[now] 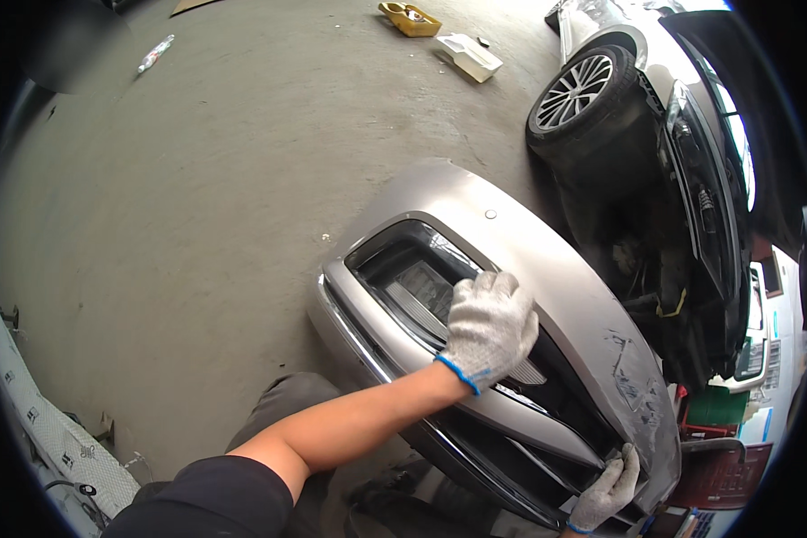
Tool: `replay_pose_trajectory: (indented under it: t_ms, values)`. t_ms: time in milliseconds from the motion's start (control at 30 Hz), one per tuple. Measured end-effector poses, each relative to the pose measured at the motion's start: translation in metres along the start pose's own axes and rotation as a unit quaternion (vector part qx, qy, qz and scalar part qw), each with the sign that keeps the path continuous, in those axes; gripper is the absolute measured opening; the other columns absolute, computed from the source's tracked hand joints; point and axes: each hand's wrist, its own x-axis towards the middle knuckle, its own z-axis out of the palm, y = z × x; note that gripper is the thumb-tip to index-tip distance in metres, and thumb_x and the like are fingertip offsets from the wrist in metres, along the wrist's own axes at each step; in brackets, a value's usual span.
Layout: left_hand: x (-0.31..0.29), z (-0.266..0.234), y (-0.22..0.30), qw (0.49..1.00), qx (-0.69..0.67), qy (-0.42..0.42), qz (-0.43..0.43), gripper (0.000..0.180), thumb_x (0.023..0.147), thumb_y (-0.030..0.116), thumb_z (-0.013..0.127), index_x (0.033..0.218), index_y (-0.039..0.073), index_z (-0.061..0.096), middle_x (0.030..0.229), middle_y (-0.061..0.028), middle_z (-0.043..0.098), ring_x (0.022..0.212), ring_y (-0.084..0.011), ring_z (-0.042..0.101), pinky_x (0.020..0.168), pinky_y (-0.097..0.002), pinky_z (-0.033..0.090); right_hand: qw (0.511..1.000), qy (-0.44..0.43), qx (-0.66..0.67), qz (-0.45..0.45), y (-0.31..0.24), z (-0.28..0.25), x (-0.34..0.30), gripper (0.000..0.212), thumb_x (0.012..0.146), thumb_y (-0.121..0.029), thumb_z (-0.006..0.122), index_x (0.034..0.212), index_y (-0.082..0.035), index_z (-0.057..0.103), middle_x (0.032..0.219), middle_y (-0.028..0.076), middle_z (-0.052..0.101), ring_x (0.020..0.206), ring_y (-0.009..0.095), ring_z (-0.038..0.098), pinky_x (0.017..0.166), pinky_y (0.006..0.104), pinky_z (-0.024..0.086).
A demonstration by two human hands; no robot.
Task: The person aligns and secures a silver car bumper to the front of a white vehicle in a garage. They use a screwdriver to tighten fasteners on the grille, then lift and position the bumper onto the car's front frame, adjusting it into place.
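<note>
A silver-beige car bumper (529,235) lies tilted on the floor in front of me, with scuffs and dark scratches along its right part. A black trim piece (403,240) with a dark lamp lens fills its long opening. Over the middle of this opening is my left hand (491,327), in a whitish knit glove with a blue cuff; its fingers are curled closed, and whatever they grip is hidden. My right hand (606,493), gloved alike, is at the lower right end of the opening, with fingertips and thumb closed on the bumper's edge there.
A car with a spoked wheel (576,90) and its front end stripped stands at the right. On the floor beyond are a yellow tray (411,20), a white container (469,57) and a plastic bottle (156,54). Patterned sheeting (45,439) edges the lower left.
</note>
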Motion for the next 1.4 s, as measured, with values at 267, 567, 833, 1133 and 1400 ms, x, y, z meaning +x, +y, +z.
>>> replay_pose_trajectory:
  t_ms: [267,567,833,1133,1400]
  values:
    - [0.008,0.001,-0.073,0.991,0.054,0.058,-0.105,0.018,0.085,0.022,0.068,0.093,0.006,0.07,0.104,-0.0146,0.067,0.105,-0.0359,0.061,0.092,-0.0505,0.05,1.0,0.005,-0.019,0.016,-0.059,0.001,-0.005,0.025,0.099,-0.003,0.057,0.118,0.008,0.069,0.106,0.017,0.074,0.093,0.025,0.069,0.085,0.0353,0.055]
    - [-0.01,-0.038,-0.139,0.894,0.237,-0.146,-0.35,0.075,0.099,0.066,0.045,0.13,-0.001,0.058,0.128,-0.028,0.064,0.111,-0.0468,0.066,0.099,-0.0567,0.049,0.999,-0.025,0.034,0.033,0.009,-0.01,-0.002,0.029,0.106,-0.006,0.051,0.128,0.01,0.061,0.122,0.014,0.067,0.11,0.018,0.063,0.095,0.029,0.05]
    - [-0.013,-0.042,-0.149,0.867,0.239,-0.232,-0.371,0.094,0.097,0.069,0.045,0.147,-0.01,0.042,0.141,-0.0373,0.053,0.127,-0.0491,0.058,0.107,-0.0535,0.047,0.999,-0.001,-0.019,-0.027,-0.004,-0.003,0.007,0.021,0.097,0.002,0.055,0.112,0.009,0.068,0.105,0.016,0.071,0.097,0.022,0.067,0.091,0.0329,0.053]
    - [-0.006,-0.006,-0.138,0.964,0.232,-0.026,-0.125,0.051,0.085,0.015,0.059,0.134,0.0,0.061,0.133,-0.0218,0.063,0.119,-0.0397,0.062,0.106,-0.0508,0.047,1.0,0.005,-0.011,-0.02,-0.002,-0.006,0.003,0.019,0.094,0.004,0.057,0.108,0.008,0.068,0.099,0.015,0.07,0.091,0.021,0.066,0.087,0.0325,0.053]
    - [-0.018,-0.005,-0.021,0.987,0.142,-0.022,0.068,0.038,0.084,0.011,0.059,0.114,-0.009,0.068,0.115,-0.0272,0.07,0.11,-0.0402,0.067,0.102,-0.0524,0.049,1.0,0.0,-0.013,0.001,-0.001,-0.003,0.005,0.019,0.096,0.0,0.055,0.108,0.008,0.067,0.1,0.016,0.071,0.094,0.023,0.067,0.089,0.0337,0.053]
